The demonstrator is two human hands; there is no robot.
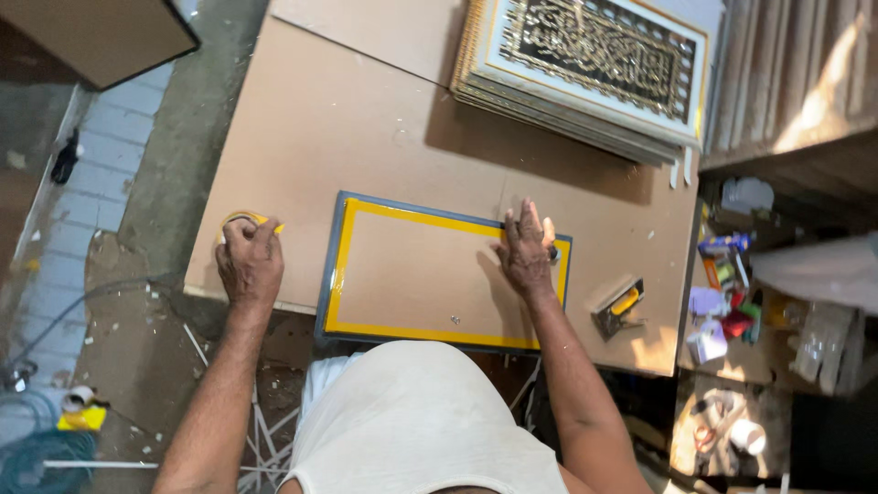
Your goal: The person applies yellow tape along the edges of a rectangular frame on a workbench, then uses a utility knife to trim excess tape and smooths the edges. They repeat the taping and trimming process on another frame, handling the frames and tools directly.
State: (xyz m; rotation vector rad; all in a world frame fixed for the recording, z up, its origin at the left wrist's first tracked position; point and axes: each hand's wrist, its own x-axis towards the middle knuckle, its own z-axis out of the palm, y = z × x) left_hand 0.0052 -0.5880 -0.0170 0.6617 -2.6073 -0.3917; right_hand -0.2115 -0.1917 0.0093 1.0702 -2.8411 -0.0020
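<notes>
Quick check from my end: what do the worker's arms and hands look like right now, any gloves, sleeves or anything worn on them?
Both arms are bare from shoulder to fingertip. The left hand and right hand wear no gloves, and no watch, ring or wristband shows. The only clothing in view is a sleeveless off-white top, so no sleeves cover the arms.

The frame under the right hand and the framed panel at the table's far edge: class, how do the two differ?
The frame under the right hand lies back up, showing plain brown board edged with yellow tape; the framed panel lies face up, showing dense gold ornament on black. The frame lies alone at the near edge; the framed panel tops a stack. Both are rectangular and lie flat on the brown table.
</notes>
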